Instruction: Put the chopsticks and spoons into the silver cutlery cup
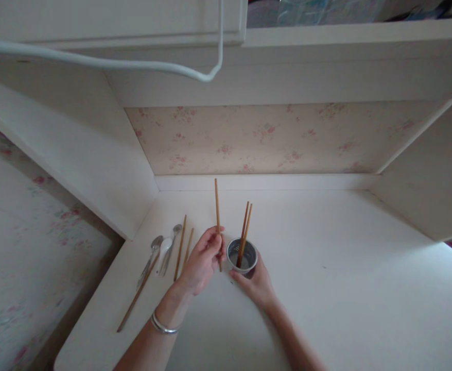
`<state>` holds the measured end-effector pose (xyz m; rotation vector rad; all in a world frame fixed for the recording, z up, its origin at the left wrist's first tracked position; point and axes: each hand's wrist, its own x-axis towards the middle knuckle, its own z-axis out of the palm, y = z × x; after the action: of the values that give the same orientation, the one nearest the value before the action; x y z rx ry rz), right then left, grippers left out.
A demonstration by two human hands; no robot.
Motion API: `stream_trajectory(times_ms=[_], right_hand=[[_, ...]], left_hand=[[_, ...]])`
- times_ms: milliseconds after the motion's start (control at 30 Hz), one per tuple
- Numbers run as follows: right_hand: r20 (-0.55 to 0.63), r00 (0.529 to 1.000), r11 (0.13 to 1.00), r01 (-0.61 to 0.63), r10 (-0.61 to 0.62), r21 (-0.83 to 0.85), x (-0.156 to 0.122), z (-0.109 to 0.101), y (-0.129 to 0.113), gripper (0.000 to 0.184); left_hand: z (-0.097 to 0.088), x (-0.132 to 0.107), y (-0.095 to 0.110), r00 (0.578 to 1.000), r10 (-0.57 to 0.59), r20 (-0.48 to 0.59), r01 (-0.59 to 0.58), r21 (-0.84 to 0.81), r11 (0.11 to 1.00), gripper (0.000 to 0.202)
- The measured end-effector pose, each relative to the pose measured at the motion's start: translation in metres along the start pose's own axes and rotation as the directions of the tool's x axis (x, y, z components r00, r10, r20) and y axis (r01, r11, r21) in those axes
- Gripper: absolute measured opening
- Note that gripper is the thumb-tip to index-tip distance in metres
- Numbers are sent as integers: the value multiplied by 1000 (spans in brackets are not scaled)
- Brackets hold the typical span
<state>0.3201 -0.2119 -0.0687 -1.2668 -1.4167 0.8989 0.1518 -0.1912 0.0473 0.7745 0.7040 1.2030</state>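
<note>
My left hand (206, 257) pinches a wooden chopstick (217, 203), held upright just left of a round metal cup (230, 252). Fingers of my right hand (257, 283) wrap round the cup's lower right side. Two chopsticks (245, 226) lean inside the cup, their tops sticking out above the rim. Left of my left hand, more chopsticks (180, 247) lie on the white tabletop (326, 299). Among them are a white spoon (164, 247) and metal spoons (177, 229), with another chopstick (137, 296) slanting toward the front.
A white cable (133, 64) hangs across the upper left. Overhead runs a white shelf (345, 36), with items on it at the top right. White side panels (75, 144) flank the tabletop, and a flowered back wall (264, 136) stands behind.
</note>
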Motion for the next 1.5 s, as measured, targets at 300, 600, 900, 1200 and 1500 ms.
stream_trajectory(times_ms=[300, 600, 900, 1200, 1500], right_hand=[[40, 999, 1000, 4, -3, -10, -1, 0, 3, 84], [24, 1000, 998, 22, -21, -53, 0, -1, 1, 83], [14, 1000, 1000, 15, -14, -25, 0, 1, -2, 82], [11, 1000, 999, 20, -19, -33, -1, 0, -5, 81], [11, 1000, 999, 25, -24, -25, 0, 1, -4, 81]], left_hand=[[23, 37, 19, 981, 195, 8, -194, -50, 980, 22], [4, 50, -16, 974, 203, -96, -125, 520, 845, 30], [-10, 47, -42, 990, 139, -19, -90, 676, 732, 31], [-1, 42, -36, 987, 150, -63, -78, 621, 780, 29], [-2, 42, -36, 991, 118, -59, -59, 606, 794, 28]])
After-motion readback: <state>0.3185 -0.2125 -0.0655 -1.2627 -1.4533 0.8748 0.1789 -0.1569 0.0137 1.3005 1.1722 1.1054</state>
